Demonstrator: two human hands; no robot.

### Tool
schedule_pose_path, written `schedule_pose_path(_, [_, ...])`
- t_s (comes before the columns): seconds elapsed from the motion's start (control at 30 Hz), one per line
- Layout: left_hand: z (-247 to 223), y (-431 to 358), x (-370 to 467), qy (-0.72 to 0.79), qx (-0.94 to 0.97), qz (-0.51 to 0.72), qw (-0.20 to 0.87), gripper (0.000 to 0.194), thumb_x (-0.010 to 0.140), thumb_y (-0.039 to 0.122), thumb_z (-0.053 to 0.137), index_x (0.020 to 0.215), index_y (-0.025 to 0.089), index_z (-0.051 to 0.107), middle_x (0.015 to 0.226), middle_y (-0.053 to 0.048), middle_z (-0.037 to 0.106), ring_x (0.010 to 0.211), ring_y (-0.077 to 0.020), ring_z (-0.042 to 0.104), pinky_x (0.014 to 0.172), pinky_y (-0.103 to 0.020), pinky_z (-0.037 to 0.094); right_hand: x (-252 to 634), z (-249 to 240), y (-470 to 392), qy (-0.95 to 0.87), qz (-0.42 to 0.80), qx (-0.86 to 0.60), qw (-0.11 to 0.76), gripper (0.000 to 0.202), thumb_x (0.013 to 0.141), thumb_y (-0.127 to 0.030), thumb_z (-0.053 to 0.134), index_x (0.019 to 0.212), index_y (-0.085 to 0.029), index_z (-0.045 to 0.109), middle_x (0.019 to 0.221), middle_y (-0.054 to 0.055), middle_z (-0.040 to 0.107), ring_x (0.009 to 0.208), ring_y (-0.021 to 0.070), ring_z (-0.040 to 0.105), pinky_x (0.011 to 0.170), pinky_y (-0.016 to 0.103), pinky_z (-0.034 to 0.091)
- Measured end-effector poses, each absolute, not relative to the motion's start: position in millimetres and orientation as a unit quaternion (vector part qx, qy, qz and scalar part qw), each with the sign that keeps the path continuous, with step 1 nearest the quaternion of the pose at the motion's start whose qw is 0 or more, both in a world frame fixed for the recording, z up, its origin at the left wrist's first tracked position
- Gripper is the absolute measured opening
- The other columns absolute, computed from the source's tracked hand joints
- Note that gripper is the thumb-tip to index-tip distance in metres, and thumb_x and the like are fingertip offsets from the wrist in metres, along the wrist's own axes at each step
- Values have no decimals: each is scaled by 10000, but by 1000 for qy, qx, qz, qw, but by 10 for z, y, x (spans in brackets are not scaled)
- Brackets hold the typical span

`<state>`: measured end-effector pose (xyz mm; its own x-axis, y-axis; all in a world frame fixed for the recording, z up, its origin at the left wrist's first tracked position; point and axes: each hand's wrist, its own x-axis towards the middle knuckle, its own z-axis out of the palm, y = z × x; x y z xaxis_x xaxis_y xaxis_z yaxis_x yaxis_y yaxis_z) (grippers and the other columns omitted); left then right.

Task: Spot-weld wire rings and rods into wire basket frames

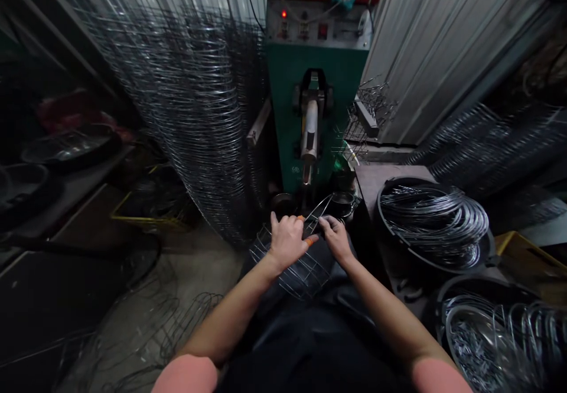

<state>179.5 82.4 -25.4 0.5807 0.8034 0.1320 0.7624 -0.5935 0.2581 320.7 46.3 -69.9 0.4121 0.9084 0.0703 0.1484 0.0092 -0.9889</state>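
Observation:
A wire basket-like grid rests on my lap, tilted toward a green machine. My left hand, with orange wraps on some fingertips, is closed over the grid's upper part. A bent wire loop sticks out from the grid toward the machine. My right hand pinches the wire near the loop's right side. Just beyond both hands points the machine's metal electrode arm; the loop's far end lies below its tip. Exactly where the wires meet is hidden by my fingers.
Tall stacks of wire grids stand left of the machine. On the right, a black basin of wire rings sits on a bench. Nearer is a bowl of small metal pieces. Loose wire frames lie on the floor at left.

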Motion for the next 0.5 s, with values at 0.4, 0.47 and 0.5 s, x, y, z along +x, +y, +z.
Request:
schedule_pose_path(0.4, [-277, 983, 1902, 447, 878, 157, 68, 306, 806, 402, 499, 921, 137, 599, 893, -94, 647, 885, -248, 560, 806, -387, 342, 3196, -720, 644, -400, 361, -591, 600, 321, 753, -472, 548, 639, -173, 538, 576, -33, 446, 544, 103, 381, 531, 224, 331])
schedule_pose_path(0.47, [-240, 1058, 1912, 448, 879, 146, 74, 300, 803, 402, 501, 909, 139, 599, 898, -91, 650, 883, -247, 567, 787, -381, 348, 3203, -735, 724, -393, 364, -588, 606, 313, 747, -468, 559, 643, -174, 537, 588, -31, 451, 557, 103, 384, 538, 221, 333])
schedule_pose_path(0.5, [-219, 1096, 1916, 447, 880, 140, 77, 301, 803, 403, 500, 906, 138, 598, 900, -90, 650, 883, -248, 569, 780, -380, 352, 3209, -744, 765, -391, 367, -586, 608, 312, 745, -468, 564, 643, -174, 536, 594, -30, 452, 561, 103, 383, 539, 220, 332])
